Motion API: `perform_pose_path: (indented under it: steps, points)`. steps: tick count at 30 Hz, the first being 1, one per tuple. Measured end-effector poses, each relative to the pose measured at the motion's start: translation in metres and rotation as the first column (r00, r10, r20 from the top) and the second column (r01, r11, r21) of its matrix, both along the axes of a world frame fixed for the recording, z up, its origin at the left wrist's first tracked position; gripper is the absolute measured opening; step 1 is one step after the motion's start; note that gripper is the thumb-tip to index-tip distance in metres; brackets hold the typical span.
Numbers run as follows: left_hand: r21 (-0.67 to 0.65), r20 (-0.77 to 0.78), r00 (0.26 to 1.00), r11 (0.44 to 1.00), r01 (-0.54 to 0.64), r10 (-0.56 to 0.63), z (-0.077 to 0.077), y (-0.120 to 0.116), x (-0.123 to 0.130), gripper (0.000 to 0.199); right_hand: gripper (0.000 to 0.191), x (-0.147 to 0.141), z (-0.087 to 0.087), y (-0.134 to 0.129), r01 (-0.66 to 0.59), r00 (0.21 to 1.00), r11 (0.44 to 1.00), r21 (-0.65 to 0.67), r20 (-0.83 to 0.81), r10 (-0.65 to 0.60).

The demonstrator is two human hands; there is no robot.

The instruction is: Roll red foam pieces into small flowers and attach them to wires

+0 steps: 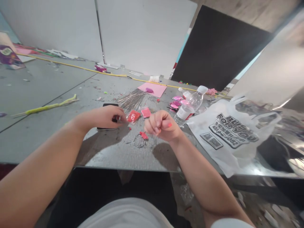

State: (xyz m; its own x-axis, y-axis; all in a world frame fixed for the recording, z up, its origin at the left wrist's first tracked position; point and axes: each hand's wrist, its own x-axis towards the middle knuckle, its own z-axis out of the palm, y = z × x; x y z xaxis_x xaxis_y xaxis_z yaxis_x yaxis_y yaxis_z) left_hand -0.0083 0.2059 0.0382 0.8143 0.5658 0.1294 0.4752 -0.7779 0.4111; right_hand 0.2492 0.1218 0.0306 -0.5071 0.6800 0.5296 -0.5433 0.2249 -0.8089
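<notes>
My right hand [162, 125] is raised above the table with its fingers curled in. A small orange-red piece [169, 125] shows against it. My left hand [112, 116] is loosely bent over a dark phone-like slab [110, 104], with a gap between thumb and fingers and nothing seen in it. Close to its fingertips lies a clear packet of orange-red material [133, 116], beside a flat pink packet [146, 112]. Between my hands and nearer to me, red bits [143, 135] rest by a loop of thin wire [139, 141].
Thin metal wires [133, 98] fan out near a pink sheet [156, 89]. To the right stand a water bottle [190, 106] and a white plastic bag [228, 133]. A yellow-green wrapped stem [47, 107] lies left. A yellow cord [78, 66] crosses the back.
</notes>
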Motion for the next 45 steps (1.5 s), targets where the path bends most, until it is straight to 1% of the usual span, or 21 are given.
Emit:
perform_pose_path:
  steps: [3,6,9,12,17,23,29,34,37,39,41,42,43,44,45]
  points:
    - [-0.062,-0.062,0.997,0.997,0.045,-0.049,-0.003,0.002,0.001,0.026,0.056,0.004,0.005,0.0,0.062,0.997,0.998,-0.032,0.036,-0.061]
    - [-0.062,-0.085,0.995,0.997,0.047,-0.052,-0.005,0.002,0.005,0.025,0.058,0.005,0.009,-0.002,0.119,0.99,0.992,-0.038,0.08,-0.115]
    - [-0.042,-0.111,0.993,0.998,0.039,-0.043,-0.006,0.0,0.01,0.022,0.055,0.005,0.011,-0.004,0.113,0.991,0.994,-0.014,0.08,-0.111]
    - [-0.033,-0.086,0.993,0.997,0.073,-0.075,-0.009,-0.002,0.015,0.022,0.053,0.004,0.011,-0.005,0.105,0.991,0.994,0.014,0.076,-0.106]
    - [-0.058,-0.061,0.988,0.989,0.135,-0.139,-0.013,-0.003,0.022,0.025,0.056,0.004,0.01,-0.005,0.151,0.982,0.988,-0.011,0.118,-0.149]
    - [-0.021,-0.084,0.985,0.988,0.152,-0.154,-0.014,-0.001,0.024,0.025,0.051,0.004,0.009,-0.004,0.13,0.986,0.991,-0.014,0.11,-0.127]
    - [-0.017,-0.072,0.986,0.988,0.152,-0.153,-0.015,-0.001,0.024,0.023,0.043,0.004,0.008,-0.002,0.081,0.993,0.995,0.065,0.086,-0.087]
    - [-0.001,-0.074,0.985,0.987,0.158,-0.158,-0.019,-0.002,0.024,0.021,0.044,0.006,0.01,-0.003,0.079,0.992,0.989,0.123,0.087,-0.089]
    - [-0.005,-0.056,0.988,0.99,0.142,-0.142,-0.017,-0.002,0.022,0.018,0.044,0.007,0.014,-0.005,0.076,0.992,0.988,0.136,0.087,-0.088]
    - [-0.009,0.028,0.991,0.991,0.131,-0.131,-0.012,-0.004,0.02,0.018,0.044,0.007,0.017,-0.006,0.091,0.991,0.985,0.145,0.085,-0.104]
    - [0.027,0.219,0.97,0.994,0.106,-0.11,-0.006,-0.01,0.019,0.018,0.043,0.007,0.018,-0.007,0.144,0.984,0.976,0.163,0.078,-0.159]
    - [0.059,0.349,0.932,0.995,0.085,-0.1,-0.002,-0.015,0.021,0.017,0.041,0.007,0.018,-0.008,0.188,0.977,0.966,0.175,0.068,-0.202]
    - [0.094,0.491,0.868,0.995,0.04,-0.082,0.001,-0.021,0.023,0.015,0.038,0.007,0.018,-0.008,0.238,0.966,0.953,0.185,0.056,-0.252]
    - [0.116,0.625,0.776,0.993,0.005,-0.077,0.004,-0.028,0.027,0.011,0.034,0.006,0.017,-0.009,0.29,0.952,0.937,0.195,0.04,-0.303]
    - [0.098,0.725,0.686,0.995,-0.012,-0.063,0.005,-0.036,0.032,0.009,0.029,0.006,0.016,-0.009,0.343,0.935,0.919,0.197,0.024,-0.354]
